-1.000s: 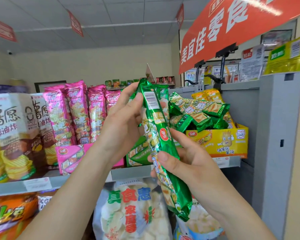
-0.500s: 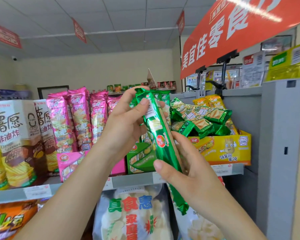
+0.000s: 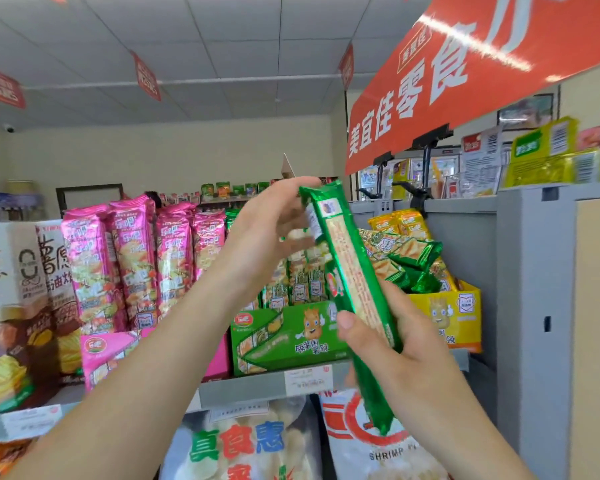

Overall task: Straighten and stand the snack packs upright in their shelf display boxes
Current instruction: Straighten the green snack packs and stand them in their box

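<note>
Fingers (image 3: 349, 323) of R hand (image 3: 406, 348) curl round lower half of green pack (image 3: 350, 271); L hand (image 3: 267, 244) grips its top end. Shelf (image 3: 257, 386) behind: pink packs (image 3: 136, 265) upright at 9 o'clock, green box (image 3: 284, 337) centre, yellow box (image 3: 444, 317) at 3 o'clock w/ green packs lying across. Held pack tilts, top toward 11 o'clock, in front of green box.
</note>
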Demonstrator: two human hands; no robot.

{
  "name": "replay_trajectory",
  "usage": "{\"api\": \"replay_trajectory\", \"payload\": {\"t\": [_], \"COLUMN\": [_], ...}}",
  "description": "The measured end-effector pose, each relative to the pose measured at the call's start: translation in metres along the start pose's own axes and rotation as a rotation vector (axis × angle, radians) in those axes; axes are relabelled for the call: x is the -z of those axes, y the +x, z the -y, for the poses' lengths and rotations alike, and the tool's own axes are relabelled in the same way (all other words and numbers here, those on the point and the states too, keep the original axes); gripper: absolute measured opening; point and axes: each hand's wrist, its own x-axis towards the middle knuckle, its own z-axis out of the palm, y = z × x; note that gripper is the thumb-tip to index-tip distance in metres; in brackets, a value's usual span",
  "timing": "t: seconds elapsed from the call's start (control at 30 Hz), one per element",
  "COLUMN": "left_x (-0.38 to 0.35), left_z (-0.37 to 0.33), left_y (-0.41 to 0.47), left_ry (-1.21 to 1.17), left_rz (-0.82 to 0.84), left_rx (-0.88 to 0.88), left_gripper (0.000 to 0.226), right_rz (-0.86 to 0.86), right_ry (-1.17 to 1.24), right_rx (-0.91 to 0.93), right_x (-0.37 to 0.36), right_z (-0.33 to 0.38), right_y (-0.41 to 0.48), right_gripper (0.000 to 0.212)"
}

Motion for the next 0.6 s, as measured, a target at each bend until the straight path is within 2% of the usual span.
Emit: {"api": "replay_trajectory", "payload": {"t": [0.07,0.1,0.17,0.2,0.3,0.37,0.47,0.53,0.6], "left_x": [0.002,0.004,0.004,0.002,-0.003,-0.002,0.003,0.003,-0.001], "left_z": [-0.003,-0.004,-0.002,0.001,0.015,0.025,0.032,0.029,0.024], "left_y": [0.021,0.034,0.059,0.070,0.097,0.109,0.119,0.124,0.127], "left_ry": [0.329,0.579,1.110,1.294,1.634,1.759,1.810,1.779,1.702], "left_rz": [-0.114,-0.147,-0.135,-0.101,0.025,0.134,0.249,0.258,0.248], "left_rx": [-0.103,-0.189,-0.317,-0.333,-0.215,-0.074,0.045,0.053,0.078], "left_gripper": [0.020,0.017,0.024,0.027,0.032,0.029,0.027,0.024,0.013], "right_rz": [-0.103,-0.135,-0.140,-0.145,-0.149,-0.057,0.139,0.248,0.300], "right_ry": [-0.113,-0.187,-0.371,-0.450,-0.614,-0.802,-1.174,-1.284,-1.310], "right_rx": [0.110,0.171,0.282,0.301,0.235,0.076,-0.149,-0.233,-0.275], "right_x": [0.014,0.022,0.033,0.035,0.034,0.030,0.027,0.027,0.030], "right_z": [0.004,0.007,0.016,0.019,0.025,0.024,0.018,0.015,0.013], "right_y": [0.012,0.020,0.042,0.055,0.090,0.108,0.125,0.133,0.138], "right_gripper": [0.057,0.062,0.053,0.044,0.027,0.025,0.052,0.065,0.069]}}
